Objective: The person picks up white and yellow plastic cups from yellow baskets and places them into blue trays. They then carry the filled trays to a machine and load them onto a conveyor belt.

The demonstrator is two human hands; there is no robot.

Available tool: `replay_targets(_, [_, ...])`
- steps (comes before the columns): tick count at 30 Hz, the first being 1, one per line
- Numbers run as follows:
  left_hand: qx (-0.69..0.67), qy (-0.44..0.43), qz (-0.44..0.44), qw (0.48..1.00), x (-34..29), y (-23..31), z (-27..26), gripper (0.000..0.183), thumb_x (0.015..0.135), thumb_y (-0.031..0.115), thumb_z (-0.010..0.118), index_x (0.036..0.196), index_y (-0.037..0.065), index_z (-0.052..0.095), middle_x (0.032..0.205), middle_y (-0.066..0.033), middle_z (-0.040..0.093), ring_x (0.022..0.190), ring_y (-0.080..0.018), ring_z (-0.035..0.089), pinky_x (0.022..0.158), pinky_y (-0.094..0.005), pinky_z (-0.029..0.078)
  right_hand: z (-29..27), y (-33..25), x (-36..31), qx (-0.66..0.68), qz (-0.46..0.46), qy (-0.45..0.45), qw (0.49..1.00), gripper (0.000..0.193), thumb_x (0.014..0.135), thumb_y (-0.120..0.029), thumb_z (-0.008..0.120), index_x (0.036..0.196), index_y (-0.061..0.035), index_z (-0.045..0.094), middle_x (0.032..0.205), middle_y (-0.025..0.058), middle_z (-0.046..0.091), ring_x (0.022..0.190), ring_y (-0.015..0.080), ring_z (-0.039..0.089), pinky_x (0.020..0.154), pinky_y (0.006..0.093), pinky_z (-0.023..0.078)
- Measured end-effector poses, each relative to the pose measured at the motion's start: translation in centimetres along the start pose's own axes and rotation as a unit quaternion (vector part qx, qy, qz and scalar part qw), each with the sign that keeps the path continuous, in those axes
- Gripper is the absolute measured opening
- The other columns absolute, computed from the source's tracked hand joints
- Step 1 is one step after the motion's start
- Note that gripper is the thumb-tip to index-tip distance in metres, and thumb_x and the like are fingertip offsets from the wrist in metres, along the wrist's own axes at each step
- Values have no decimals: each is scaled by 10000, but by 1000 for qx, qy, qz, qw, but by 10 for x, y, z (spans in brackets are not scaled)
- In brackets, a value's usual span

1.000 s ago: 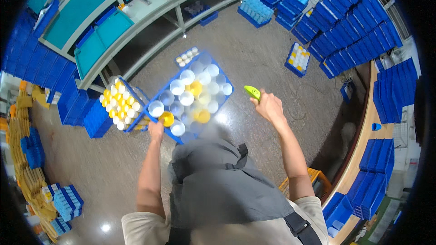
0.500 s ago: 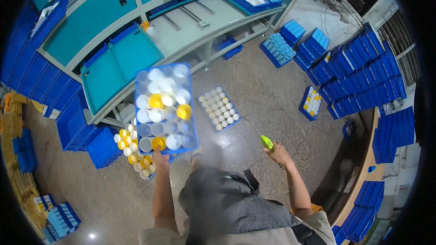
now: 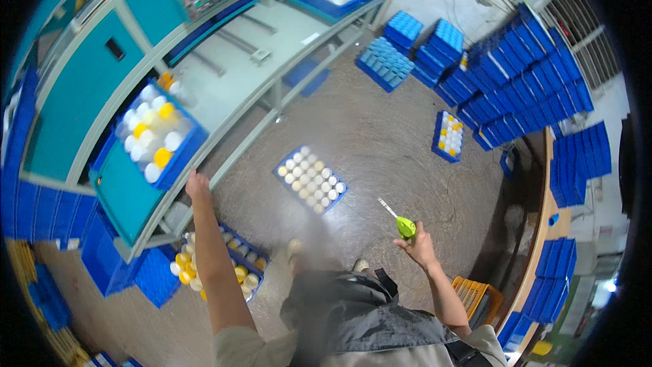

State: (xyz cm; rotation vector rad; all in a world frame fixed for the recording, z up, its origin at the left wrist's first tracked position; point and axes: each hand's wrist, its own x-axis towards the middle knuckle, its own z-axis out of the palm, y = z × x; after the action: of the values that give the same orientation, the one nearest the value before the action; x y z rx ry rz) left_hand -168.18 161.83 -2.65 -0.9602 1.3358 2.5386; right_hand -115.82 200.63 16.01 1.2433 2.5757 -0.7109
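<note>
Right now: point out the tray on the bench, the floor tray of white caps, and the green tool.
tray on the bench (image 3: 185,153), head view, blue side wall.
floor tray (image 3: 284,164), head view, blue rim.
green tool (image 3: 405,227), head view, green body.

L arm straight, stretched up and fwd, forearm bare. Left hand (image 3: 197,184) at full reach, fingers loosely curled, nothing clamped betw. them as far as can be seen. R arm bent at elbow, raised out to the side. Right hand (image 3: 420,247) closed, fingers wrapped, thumb on top.
</note>
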Motion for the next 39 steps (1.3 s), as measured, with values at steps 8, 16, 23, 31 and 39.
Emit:
replay_targets(8, [625, -340, -42, 702, -42, -297, -112, 217, 949, 270, 598, 865, 70, 610, 713, -76, 591, 589, -246, 552, 497, -409, 464, -25, 121, 68, -77, 52, 0, 996, 631, 694, -294, 830, 1127, -16, 465, 922, 246, 678, 859, 421, 676, 724, 480, 544])
replay_targets(16, [546, -90, -396, 733, -228, -470, -13, 484, 988, 384, 536, 1259, -5, 446, 909, -191, 622, 654, -321, 611, 568, -468, 543, -83, 362, 171, 398, 102, -16, 912, 501, 679, -41, 817, 1122, -37, 584, 927, 35, 651, 881, 185, 617, 801, 337, 516])
replay_targets(23, [583, -314, -245, 708, -241, -652, 258, 196, 921, 213, 621, 963, 22, 628, 772, -104, 640, 593, -202, 596, 518, -361, 496, -154, 528, 248, 558, 121, -90, 816, 280, 710, -3, 747, 890, -95, 554, 809, -63, 542, 785, 94, 509, 712, 291, 464])
replay_targets(31, [690, -439, -84, 570, -266, -980, 509, 203, 908, 230, 605, 884, 33, 648, 692, -63, 633, 553, -153, 591, 474, -298, 463, -185, 687, 335, 501, 220, -154, 823, 309, 756, -26, 743, 1019, -66, 586, 893, 0, 603, 848, 134, 574, 753, 324, 494])
replay_targets(39, [759, -601, -134, 213, -317, -1361, 631, 359, 904, 283, 619, 606, 85, 598, 558, -76, 557, 450, -176, 467, 455, -379, 371, -209, 781, 485, 673, 336, -190, 631, 297, 772, -59, 776, 1022, -103, 623, 935, -22, 644, 891, 119, 580, 825, 315, 488])
